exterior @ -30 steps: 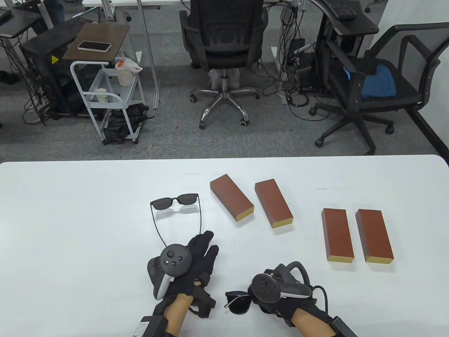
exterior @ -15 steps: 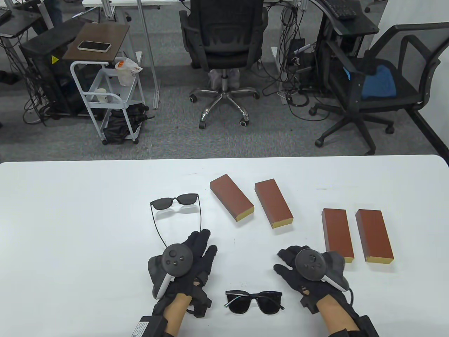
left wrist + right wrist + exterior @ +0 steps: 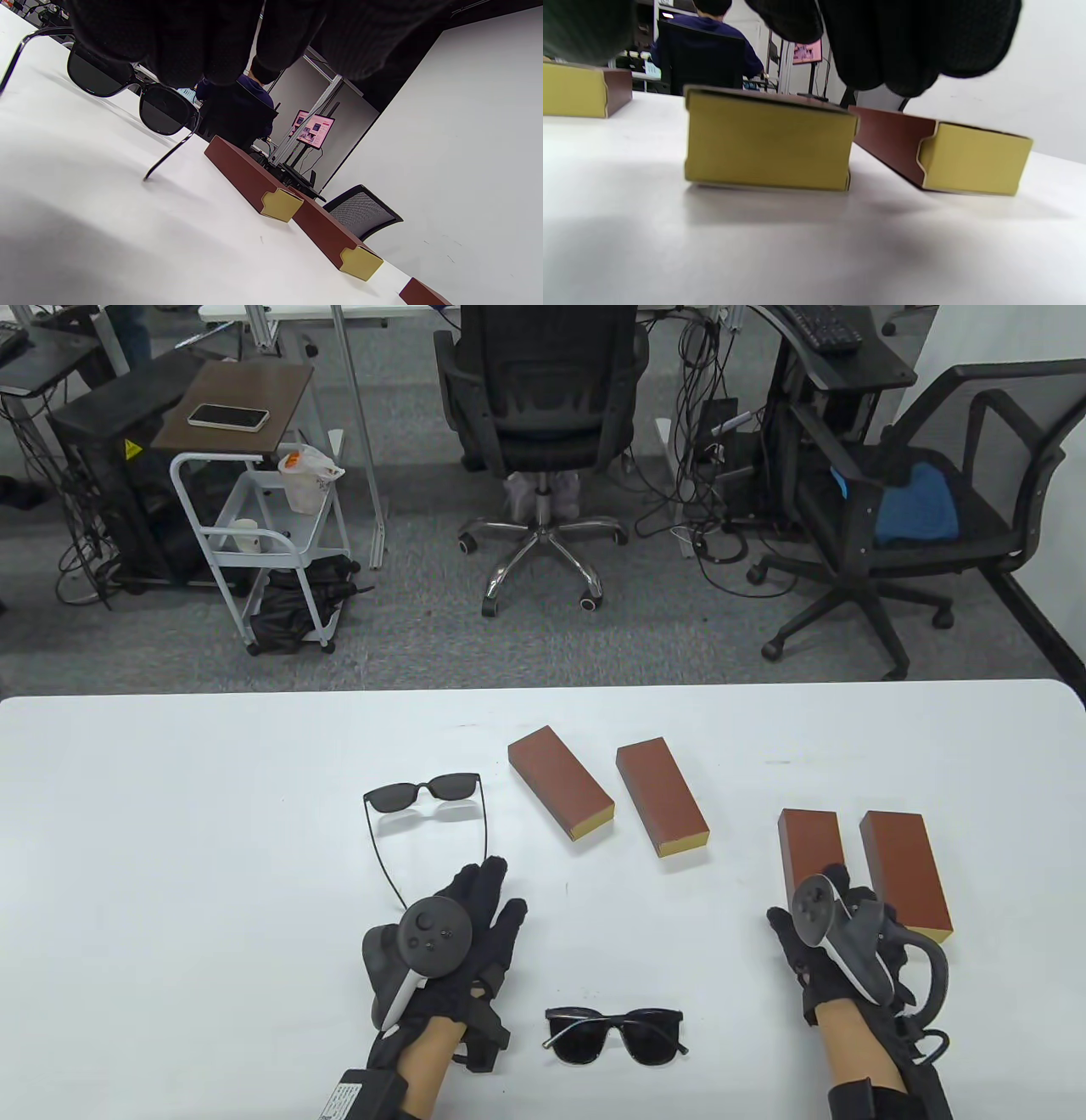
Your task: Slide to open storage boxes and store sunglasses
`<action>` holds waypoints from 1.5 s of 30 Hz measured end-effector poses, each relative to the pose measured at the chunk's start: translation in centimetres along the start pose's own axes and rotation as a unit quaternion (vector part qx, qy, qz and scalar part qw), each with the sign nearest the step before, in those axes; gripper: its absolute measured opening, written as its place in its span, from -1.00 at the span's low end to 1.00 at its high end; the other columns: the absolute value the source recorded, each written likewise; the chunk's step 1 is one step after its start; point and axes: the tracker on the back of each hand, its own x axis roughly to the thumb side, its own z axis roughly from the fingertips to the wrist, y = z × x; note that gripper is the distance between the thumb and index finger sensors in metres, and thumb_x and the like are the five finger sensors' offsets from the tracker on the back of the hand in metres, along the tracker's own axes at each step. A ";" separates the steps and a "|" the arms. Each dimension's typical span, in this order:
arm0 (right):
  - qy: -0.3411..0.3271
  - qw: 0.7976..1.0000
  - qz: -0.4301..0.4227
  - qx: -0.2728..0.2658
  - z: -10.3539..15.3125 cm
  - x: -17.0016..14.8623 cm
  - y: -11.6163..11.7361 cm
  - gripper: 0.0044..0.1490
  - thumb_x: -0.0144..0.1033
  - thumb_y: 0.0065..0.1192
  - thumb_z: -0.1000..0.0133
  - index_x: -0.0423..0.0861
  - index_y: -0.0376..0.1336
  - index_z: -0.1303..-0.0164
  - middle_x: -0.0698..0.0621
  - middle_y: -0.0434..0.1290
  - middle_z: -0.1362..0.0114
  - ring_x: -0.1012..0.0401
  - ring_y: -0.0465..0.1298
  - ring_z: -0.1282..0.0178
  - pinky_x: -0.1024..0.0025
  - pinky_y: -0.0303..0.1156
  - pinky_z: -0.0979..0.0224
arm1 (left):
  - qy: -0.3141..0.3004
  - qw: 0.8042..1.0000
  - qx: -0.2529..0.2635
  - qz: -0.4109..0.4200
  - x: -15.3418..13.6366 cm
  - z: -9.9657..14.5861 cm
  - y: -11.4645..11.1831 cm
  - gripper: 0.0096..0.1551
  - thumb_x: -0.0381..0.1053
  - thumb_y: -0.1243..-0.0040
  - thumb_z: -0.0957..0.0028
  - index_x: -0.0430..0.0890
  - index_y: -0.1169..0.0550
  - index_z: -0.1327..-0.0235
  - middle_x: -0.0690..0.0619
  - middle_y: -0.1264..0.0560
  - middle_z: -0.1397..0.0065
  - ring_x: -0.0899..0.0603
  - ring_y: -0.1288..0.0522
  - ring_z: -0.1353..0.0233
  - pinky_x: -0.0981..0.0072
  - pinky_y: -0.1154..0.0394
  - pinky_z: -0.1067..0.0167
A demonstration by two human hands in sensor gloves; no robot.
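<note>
Rightward and forward goes the right hand (image 3: 836, 937) since a second ago, leaving the folded sunglasses (image 3: 615, 1033) lying near the table's front edge; it now hovers over the near end of the third box (image 3: 813, 848), holding nothing. Whether its fingers touch that box I cannot tell. The left hand (image 3: 450, 937) rests flat, fingers spread, empty, beside the open sunglasses (image 3: 428, 806).

Risk — pushing the yellow drawer (image 3: 768, 144) may shove the whole box along the smooth table (image 3: 170, 857) unless the sleeve is braced (the neighbouring box (image 3: 904, 869) sits just beside). Only the right wrist view shows the drawer ends fully shut; the table view shows spacing.
</note>
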 end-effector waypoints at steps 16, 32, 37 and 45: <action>0.058 0.994 -0.049 0.075 -1.6 0.1 1.6 0.03 0.36 0.26 0.14 -0.01 0.10 -0.41 -0.31 0.34 -0.40 -0.19 0.50 -0.18 -0.09 0.47 -0.21 | 0.010 1.000 0.011 0.001 -0.6 -0.1 0.4 -0.31 0.25 -0.18 -0.14 0.07 -0.44 -0.55 -0.13 -0.42 -0.60 -0.34 -0.45 -0.49 -0.31 -0.39 -0.31; 0.057 0.972 -0.227 -0.025 -1.1 -1.7 -1.4 -0.02 0.18 0.43 0.18 -0.04 0.15 -0.36 -0.38 0.26 -0.39 -0.21 0.51 -0.16 -0.05 0.53 -0.16 | -0.010 1.000 0.018 -0.003 -0.5 -0.2 0.5 -0.31 0.25 -0.19 -0.13 0.07 -0.44 -0.55 -0.12 -0.42 -0.60 -0.33 -0.45 -0.50 -0.31 -0.39 -0.31; -0.023 0.958 -0.281 -0.045 -0.6 -1.6 -3.0 -0.04 0.19 0.45 0.19 0.00 0.18 -0.35 -0.34 0.26 -0.41 -0.19 0.50 -0.19 -0.05 0.52 -0.20 | -0.029 0.999 0.016 -0.012 -0.5 -0.2 0.6 -0.24 0.32 -0.20 -0.09 0.10 -0.42 -0.56 -0.08 -0.41 -0.61 -0.32 -0.44 -0.50 -0.31 -0.39 -0.32; -0.265 0.911 -0.316 0.027 1.2 3.2 -4.2 -0.06 0.09 0.50 0.18 0.02 0.18 -0.37 -0.32 0.20 -0.49 -0.22 0.43 -0.29 -0.10 0.44 -0.31 | -0.100 0.994 -0.044 -0.024 -0.5 -0.4 0.2 -0.06 0.42 -0.29 0.03 0.15 -0.31 -0.64 -0.07 -0.29 -0.70 -0.32 -0.34 -0.60 -0.35 -0.32 -0.40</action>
